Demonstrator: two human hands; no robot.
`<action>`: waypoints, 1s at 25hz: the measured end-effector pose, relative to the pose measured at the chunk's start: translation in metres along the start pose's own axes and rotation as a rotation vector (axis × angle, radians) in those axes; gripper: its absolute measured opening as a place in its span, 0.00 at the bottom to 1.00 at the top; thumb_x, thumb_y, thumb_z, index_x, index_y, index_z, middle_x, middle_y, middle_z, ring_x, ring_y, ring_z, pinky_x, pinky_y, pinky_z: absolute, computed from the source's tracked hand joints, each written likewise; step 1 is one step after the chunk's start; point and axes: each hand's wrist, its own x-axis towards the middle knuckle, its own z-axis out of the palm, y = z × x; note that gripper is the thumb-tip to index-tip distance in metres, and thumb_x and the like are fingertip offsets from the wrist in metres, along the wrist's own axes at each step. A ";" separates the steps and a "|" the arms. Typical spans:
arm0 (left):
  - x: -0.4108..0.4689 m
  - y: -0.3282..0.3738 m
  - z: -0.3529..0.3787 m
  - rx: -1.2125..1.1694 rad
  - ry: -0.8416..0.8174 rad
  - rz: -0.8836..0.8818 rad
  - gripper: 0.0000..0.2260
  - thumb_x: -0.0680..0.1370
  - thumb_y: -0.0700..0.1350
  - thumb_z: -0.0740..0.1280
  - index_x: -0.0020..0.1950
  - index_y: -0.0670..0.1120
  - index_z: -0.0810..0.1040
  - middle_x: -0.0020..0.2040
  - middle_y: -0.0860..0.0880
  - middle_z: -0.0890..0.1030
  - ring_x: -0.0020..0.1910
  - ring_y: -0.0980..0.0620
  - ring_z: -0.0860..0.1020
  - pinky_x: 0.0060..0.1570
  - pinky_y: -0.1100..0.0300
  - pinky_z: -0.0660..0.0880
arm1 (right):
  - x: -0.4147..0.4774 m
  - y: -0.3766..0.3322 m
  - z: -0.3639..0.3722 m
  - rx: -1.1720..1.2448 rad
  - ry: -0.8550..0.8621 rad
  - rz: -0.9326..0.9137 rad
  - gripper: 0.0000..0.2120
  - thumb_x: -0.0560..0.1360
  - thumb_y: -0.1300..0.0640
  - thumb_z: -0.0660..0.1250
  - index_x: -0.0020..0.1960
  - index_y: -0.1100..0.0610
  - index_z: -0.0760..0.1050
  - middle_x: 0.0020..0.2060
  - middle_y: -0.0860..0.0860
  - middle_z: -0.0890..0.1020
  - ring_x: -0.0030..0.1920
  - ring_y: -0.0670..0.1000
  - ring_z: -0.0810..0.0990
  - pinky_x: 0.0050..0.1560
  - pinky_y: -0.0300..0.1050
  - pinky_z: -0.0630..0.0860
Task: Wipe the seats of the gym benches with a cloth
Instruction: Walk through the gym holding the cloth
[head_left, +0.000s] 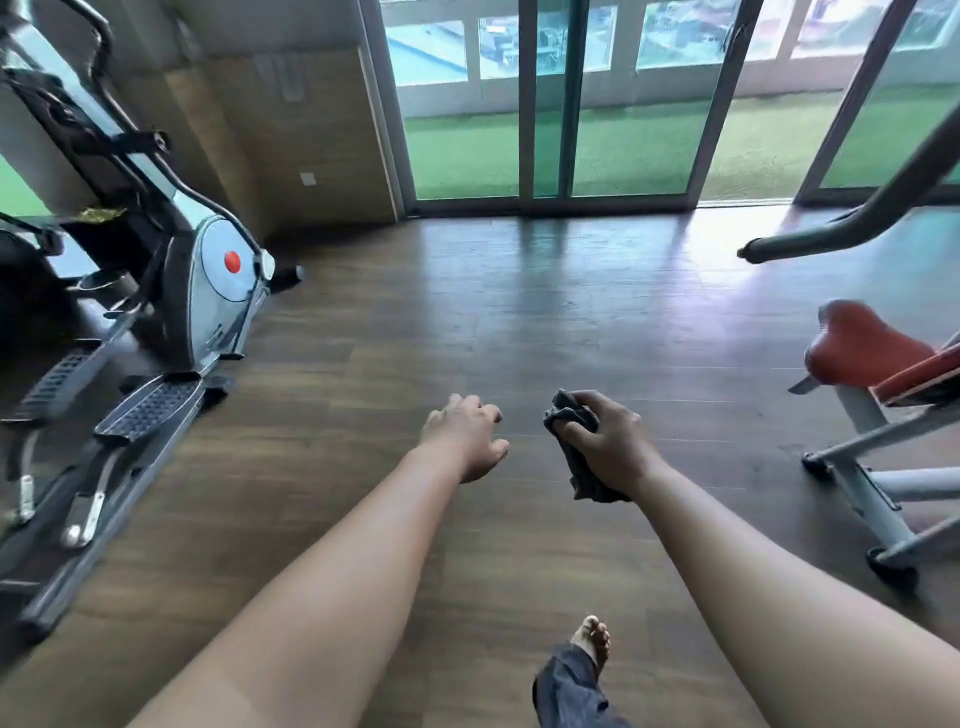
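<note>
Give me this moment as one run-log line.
right hand: grips cloth | left hand: open, empty | bench: far right, no hand on it | wiping: not yet started

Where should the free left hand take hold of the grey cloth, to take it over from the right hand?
Probably the bunched end of the cloth that sticks out above the fingers of the right hand: it is bare and faces the left hand, which is open beside it. Come from the left and pinch it. The tail below the palm hangs loose.
</note>
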 end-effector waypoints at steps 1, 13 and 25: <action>0.029 -0.004 -0.005 -0.001 0.003 0.005 0.24 0.81 0.59 0.62 0.75 0.53 0.71 0.72 0.47 0.73 0.74 0.44 0.67 0.70 0.48 0.69 | 0.029 0.000 0.000 -0.005 0.005 -0.006 0.16 0.75 0.47 0.71 0.63 0.44 0.79 0.50 0.47 0.84 0.53 0.51 0.81 0.54 0.44 0.76; 0.399 -0.061 -0.109 -0.060 0.012 0.001 0.24 0.81 0.59 0.63 0.75 0.54 0.71 0.73 0.47 0.73 0.76 0.44 0.66 0.71 0.48 0.68 | 0.424 -0.032 -0.038 -0.029 0.015 0.004 0.17 0.76 0.51 0.72 0.65 0.47 0.79 0.54 0.51 0.85 0.54 0.51 0.79 0.53 0.40 0.68; 0.803 -0.046 -0.226 0.107 -0.018 0.356 0.24 0.80 0.58 0.64 0.76 0.54 0.71 0.73 0.46 0.73 0.74 0.43 0.67 0.71 0.46 0.70 | 0.756 -0.022 -0.097 0.009 0.323 0.199 0.18 0.75 0.44 0.72 0.64 0.45 0.79 0.55 0.51 0.86 0.58 0.55 0.82 0.53 0.45 0.74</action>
